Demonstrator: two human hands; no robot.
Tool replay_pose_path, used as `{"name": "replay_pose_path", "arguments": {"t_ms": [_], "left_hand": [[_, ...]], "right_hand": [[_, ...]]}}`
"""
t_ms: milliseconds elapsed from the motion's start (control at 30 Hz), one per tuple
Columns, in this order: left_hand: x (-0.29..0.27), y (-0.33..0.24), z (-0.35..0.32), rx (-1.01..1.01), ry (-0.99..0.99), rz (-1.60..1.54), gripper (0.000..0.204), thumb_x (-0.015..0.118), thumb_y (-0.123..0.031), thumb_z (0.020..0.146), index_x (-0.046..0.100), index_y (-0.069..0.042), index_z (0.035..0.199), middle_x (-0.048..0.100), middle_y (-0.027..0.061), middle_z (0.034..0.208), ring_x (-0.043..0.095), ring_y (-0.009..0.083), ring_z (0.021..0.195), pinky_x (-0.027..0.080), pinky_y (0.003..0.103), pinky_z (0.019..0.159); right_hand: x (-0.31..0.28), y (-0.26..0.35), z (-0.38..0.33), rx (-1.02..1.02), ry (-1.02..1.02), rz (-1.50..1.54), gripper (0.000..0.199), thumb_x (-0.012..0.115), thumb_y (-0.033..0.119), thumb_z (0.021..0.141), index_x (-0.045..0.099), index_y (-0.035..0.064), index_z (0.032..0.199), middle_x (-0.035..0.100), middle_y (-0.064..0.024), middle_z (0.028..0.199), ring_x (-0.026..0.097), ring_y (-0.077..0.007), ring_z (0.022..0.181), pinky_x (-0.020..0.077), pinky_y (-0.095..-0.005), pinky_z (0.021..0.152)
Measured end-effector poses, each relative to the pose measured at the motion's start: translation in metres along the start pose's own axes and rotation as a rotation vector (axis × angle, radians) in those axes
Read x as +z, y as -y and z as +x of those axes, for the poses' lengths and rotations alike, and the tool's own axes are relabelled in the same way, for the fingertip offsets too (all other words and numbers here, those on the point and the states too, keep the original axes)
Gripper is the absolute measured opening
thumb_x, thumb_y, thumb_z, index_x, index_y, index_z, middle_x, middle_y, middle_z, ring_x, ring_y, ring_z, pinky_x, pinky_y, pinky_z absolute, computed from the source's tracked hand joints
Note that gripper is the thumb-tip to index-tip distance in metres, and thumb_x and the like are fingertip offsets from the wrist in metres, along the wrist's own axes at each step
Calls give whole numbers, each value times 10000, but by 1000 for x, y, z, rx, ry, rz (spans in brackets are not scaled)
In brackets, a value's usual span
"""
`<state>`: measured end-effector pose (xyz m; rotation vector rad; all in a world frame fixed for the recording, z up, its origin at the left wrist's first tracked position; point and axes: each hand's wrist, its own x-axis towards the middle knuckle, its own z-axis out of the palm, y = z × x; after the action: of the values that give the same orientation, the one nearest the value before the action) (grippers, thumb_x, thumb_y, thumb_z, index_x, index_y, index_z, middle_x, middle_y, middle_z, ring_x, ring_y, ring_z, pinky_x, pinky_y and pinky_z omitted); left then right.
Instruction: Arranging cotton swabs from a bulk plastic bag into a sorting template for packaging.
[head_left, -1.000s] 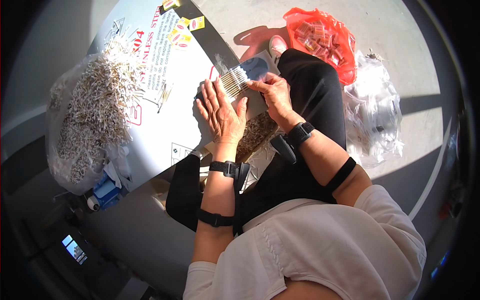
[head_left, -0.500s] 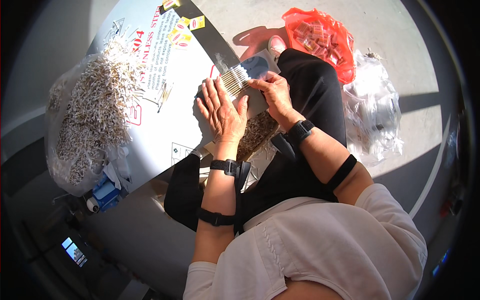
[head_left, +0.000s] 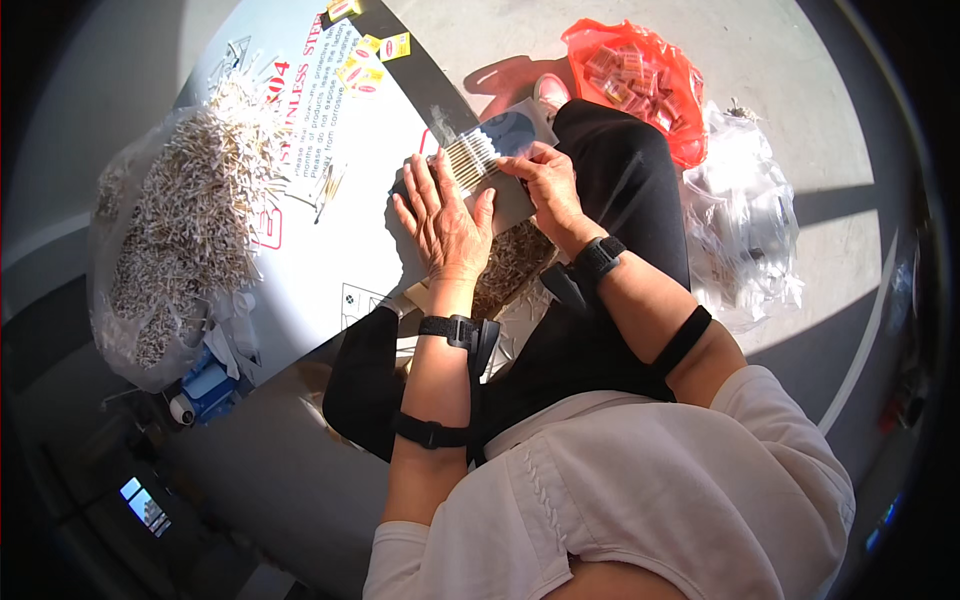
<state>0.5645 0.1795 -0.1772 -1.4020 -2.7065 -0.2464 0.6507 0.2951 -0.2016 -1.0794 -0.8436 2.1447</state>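
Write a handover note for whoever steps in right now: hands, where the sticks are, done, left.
Left hand: flat, palm down on the white board, beside a lined-up row of sticks.
Right hand: fingers on the grey card that carries the row.
Loose stick pile lies in a clear bag at the board's far left.
Red bag of small packets and a clear bag sit on the floor to the right.
Done: one row laid side by side.
Left: most sticks are unsorted in the pile.
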Motion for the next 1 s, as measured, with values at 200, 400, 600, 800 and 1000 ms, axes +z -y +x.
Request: {"name": "replay_pose_path", "arguments": {"t_ms": [200, 400, 600, 800, 1000], "left_hand": [[1, 1, -1, -15, -33, -80, 839, 539, -538, 905, 220, -53, 1511, 215, 197, 1563, 187, 346, 1459, 142, 573, 1154], [2, 3, -2, -24, -62, -77, 864, 580, -527, 883, 231, -34, 1501, 220, 197, 1558, 215, 343, 1451, 158, 567, 1154], [1, 16, -9, -73, -253, -647, 825, 683, -175, 813, 240, -30, 1494, 286, 236, 1521, 277, 406, 1405, 230, 478, 1158], [8, 28, -8, -147, -324, -821, 734, 621, -20, 768, 341, -39, 1446, 342, 203, 1492, 345, 371, 1372, 317, 440, 1122], [21, 51, -11, -166, -348, -1078, 664, 572, 123, 751, 432, 4, 1389, 428, 157, 1434, 386, 272, 1363, 264, 422, 1170]], "right_hand": [[-2, 4, -2, 3, 20, 33, 220, 768, 11, 748, 571, 64, 667, 591, 7, 674, 496, -66, 610, 392, -223, 574], [-4, 8, -5, 32, 38, 37, 193, 767, 27, 761, 586, 60, 703, 588, 11, 680, 505, -74, 611, 394, -218, 577], [-15, -1, -14, 113, -105, 51, 143, 745, 29, 759, 606, 57, 777, 593, 8, 714, 515, -80, 616, 393, -219, 585], [-16, -4, -32, 25, -179, 63, 155, 711, -17, 752, 593, 47, 831, 568, 14, 737, 502, -78, 628, 387, -230, 576], [-9, -12, -54, -189, -95, 28, 141, 693, -11, 768, 578, 48, 825, 547, 24, 741, 476, -72, 613, 377, -231, 545]]}}
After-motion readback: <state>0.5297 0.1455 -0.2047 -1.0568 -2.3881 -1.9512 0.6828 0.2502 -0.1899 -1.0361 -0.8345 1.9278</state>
